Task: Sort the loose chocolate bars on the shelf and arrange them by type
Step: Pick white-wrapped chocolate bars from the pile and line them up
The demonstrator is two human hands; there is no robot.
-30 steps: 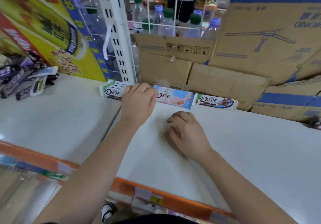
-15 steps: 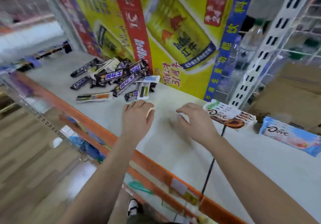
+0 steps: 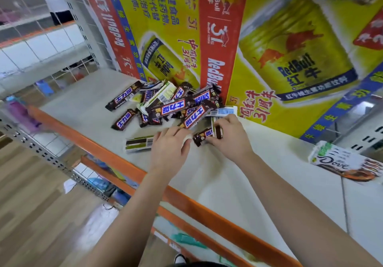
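Chocolate bars (image 3: 176, 103) lie heaped in a loose pile at the back of a pale store shelf (image 3: 217, 184), pressed against a yellow-and-red energy drink poster (image 3: 269, 49) behind. Most of the pile wears dark brown wrappers with blue-and-white lettering. A few white-and-green wrappers are mixed in, and one white-and-blue bar (image 3: 224, 111) sits at the pile's right edge, against the poster. A person reaches in from the front with both bare arms. The right hand (image 3: 230, 140) is at the near right corner of the pile, fingers and thumb curled round a white-wrapped bar (image 3: 216, 127) with a dark stripe. Its thumb also touches a short brown bar (image 3: 201, 137) just beside it. The left hand (image 3: 169, 152) rests palm down on the shelf just left of that brown bar, fingers bent. A bit of white shows at its fingertips, and whether it holds anything cannot be told. A flat white-and-green bar (image 3: 138, 143) lies apart from the pile near the front, barcode up, its right end meeting the left hand. Well to the right, alone on the shelf, lies a white Dove bar (image 3: 344, 164). An orange rail (image 3: 186, 204) runs along the shelf's front edge, with wood-look flooring (image 3: 31, 215) below.
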